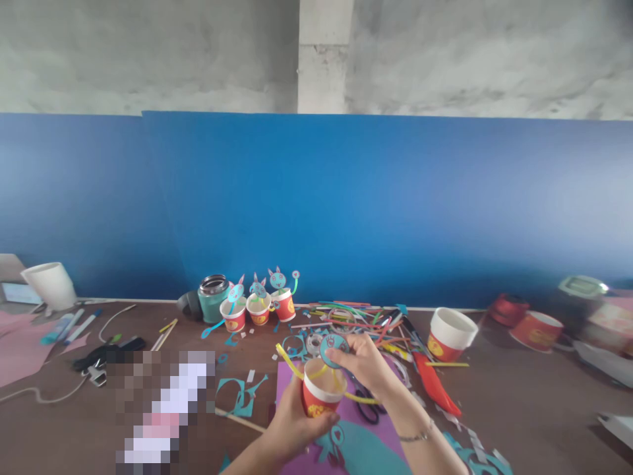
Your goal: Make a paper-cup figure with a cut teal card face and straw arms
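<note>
Around the red-and-white paper cup (324, 400), I note remotely, the left hand (295, 422) is closed, presumably bracing it; just above its mouth, the right hand (363, 359) pinches a blue disc (331, 344) near the edge, probably keeping its drawn face visible. Purple sheet (384, 427) lies beneath.

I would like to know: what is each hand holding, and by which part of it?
The left hand holds the red and white paper cup around its side; the right hand pinches the blue paper disc, thumb across its lower part.
</note>
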Demonstrator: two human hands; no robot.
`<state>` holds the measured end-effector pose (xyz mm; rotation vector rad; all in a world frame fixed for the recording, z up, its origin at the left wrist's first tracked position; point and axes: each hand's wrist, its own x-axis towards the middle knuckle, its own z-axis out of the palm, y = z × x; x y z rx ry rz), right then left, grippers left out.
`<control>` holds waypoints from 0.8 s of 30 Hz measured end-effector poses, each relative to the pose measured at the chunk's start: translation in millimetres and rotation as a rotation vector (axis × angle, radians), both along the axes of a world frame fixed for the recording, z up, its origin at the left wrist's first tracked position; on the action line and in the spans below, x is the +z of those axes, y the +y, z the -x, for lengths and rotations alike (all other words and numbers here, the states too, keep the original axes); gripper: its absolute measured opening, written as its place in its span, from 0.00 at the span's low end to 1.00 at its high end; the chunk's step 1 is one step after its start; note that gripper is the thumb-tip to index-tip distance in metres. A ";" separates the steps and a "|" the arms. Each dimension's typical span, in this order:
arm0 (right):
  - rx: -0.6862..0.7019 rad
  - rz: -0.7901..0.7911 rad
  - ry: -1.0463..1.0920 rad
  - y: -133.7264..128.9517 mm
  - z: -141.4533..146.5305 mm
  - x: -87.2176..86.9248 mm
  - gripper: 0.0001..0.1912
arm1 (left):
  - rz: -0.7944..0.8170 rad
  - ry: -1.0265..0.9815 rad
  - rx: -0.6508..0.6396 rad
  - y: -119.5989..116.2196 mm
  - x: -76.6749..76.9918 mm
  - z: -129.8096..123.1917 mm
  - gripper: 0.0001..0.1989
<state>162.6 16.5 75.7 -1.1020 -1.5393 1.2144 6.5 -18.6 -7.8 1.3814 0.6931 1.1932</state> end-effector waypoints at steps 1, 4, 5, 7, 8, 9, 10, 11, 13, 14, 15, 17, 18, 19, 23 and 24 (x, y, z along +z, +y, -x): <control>0.003 0.004 0.004 -0.4 0.3 1.5 0.22 | 0.007 0.015 0.016 0.2 0.8 0.2 0.35; 0.044 0.008 0.007 -1.0 1.1 5.4 0.24 | 0.020 0.061 0.088 1.2 4.0 1.4 0.33; 0.058 0.003 0.003 -1.1 1.3 5.9 0.24 | 0.018 0.072 0.109 1.4 5.0 1.7 0.32; 0.067 -0.005 -0.007 -0.8 1.7 4.9 0.23 | 0.009 0.080 0.138 1.5 6.3 1.8 0.31; 0.059 -0.003 -0.010 -0.5 1.8 3.4 0.22 | 0.007 0.076 0.142 1.4 6.5 1.6 0.31; 0.054 0.003 -0.010 -0.1 1.9 1.6 0.20 | 0.006 0.067 0.137 1.2 6.5 1.3 0.31; 0.058 0.009 -0.005 0.3 1.9 -0.2 0.19 | 0.006 0.055 0.124 0.9 6.2 0.8 0.31; 0.069 0.011 0.000 0.7 1.8 -1.8 0.18 | 0.008 0.040 0.104 0.6 5.6 0.4 0.32; 0.089 -0.001 -0.001 0.9 1.6 -2.9 0.15 | 0.019 0.011 0.054 0.1 4.1 -0.3 0.34; 0.094 -0.014 -0.007 0.6 1.5 -2.1 0.14 | 0.025 0.001 0.036 -0.2 3.3 -0.5 0.35; 0.095 -0.029 -0.015 0.1 1.4 -0.6 0.14 | 0.032 -0.005 0.023 -0.4 2.6 -0.6 0.36; 0.095 -0.071 -0.030 -1.4 1.2 3.4 0.12 | 0.041 -0.007 0.004 -1.0 1.8 -0.7 0.37; 0.100 -0.092 -0.036 -2.1 1.2 5.1 0.12 | 0.047 -0.004 -0.006 -1.3 1.8 -0.7 0.37; 0.111 -0.106 -0.047 -2.6 1.2 6.2 0.12 | 0.054 0.002 -0.017 -1.6 2.2 -0.6 0.37; 0.076 -0.146 -0.201 -1.6 1.1 3.2 0.15 | 0.085 0.015 0.008 -1.0 6.5 0.0 0.36; 0.018 -0.191 -0.248 -1.0 0.9 1.8 0.16 | 0.084 0.011 0.038 -0.3 7.8 0.5 0.36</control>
